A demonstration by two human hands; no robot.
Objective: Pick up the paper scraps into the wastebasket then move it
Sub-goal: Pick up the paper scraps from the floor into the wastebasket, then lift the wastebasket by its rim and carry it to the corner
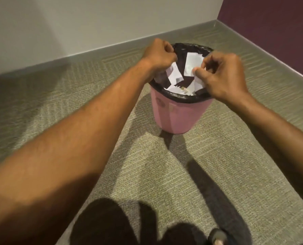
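Observation:
A pink wastebasket (175, 115) with a black liner (191, 47) folded over its rim stands on the carpet in front of me. Several white paper scraps (193, 62) lie inside it. My left hand (157, 53) grips the left side of the rim with curled fingers. My right hand (223, 73) grips the right side of the rim, its thumb inside against a scrap. I cannot tell whether the basket's base touches the floor.
Grey-green carpet (164, 174) covers the floor. A pale wall with a grey baseboard (94, 53) runs behind the basket and meets a purple wall (270, 23) at the right corner. My dark-clothed legs (129, 227) show at the bottom.

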